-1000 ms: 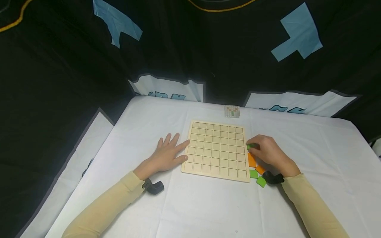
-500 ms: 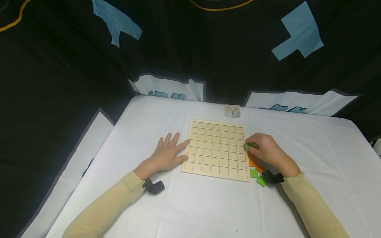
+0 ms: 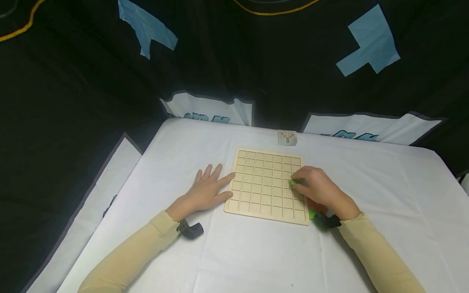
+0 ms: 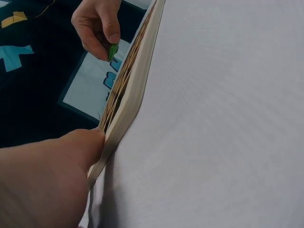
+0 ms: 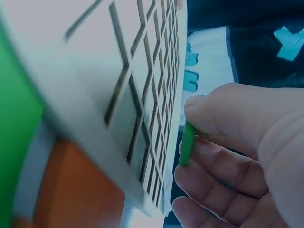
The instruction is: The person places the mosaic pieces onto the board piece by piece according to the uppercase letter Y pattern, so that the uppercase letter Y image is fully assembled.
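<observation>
A pale wooden board (image 3: 261,183) with a grid of square recesses lies on the white table. My right hand (image 3: 316,185) pinches a green square tile (image 5: 187,145) between thumb and fingers, held over the board's right side. In the left wrist view the same green tile (image 4: 112,52) shows edge-on, above the board's surface. My left hand (image 3: 203,191) lies spread on the table at the board's left edge, thumb and index fingertip touching the rim. Beside the board's right edge, partly hidden under my right wrist, are orange tiles (image 5: 78,185) and green tiles (image 3: 312,214).
A small card printed with a grid pattern (image 3: 287,137) lies behind the board near the table's back edge. A black curtain (image 3: 275,73) with blue and white patches hangs behind the white tabletop (image 3: 256,260).
My right hand has carried the green tile leftward from beside the board to over its right-hand columns. The left hand has stayed at the board's left edge.
</observation>
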The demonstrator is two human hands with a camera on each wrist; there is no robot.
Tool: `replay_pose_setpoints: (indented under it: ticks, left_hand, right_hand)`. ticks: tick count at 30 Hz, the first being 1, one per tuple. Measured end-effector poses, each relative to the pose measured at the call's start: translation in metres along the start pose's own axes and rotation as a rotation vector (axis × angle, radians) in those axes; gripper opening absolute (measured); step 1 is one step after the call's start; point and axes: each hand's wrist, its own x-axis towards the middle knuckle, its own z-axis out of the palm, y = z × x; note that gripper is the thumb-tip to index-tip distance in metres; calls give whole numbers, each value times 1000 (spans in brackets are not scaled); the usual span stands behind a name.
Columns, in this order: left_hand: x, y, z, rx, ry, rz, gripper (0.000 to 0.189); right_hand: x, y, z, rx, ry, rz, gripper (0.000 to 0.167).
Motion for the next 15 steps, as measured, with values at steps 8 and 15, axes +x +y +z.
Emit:
replay_pose_setpoints:
  ticks: [8,15]
  left_hand:
    - [1,1,0,4,-5,-6,66]
    - [1,0,0,7,1,-3,66]
  right_hand:
    - [6,-10,6,28,-15,-37,15]
    - [10,-18,11,11,-46,-70,14]
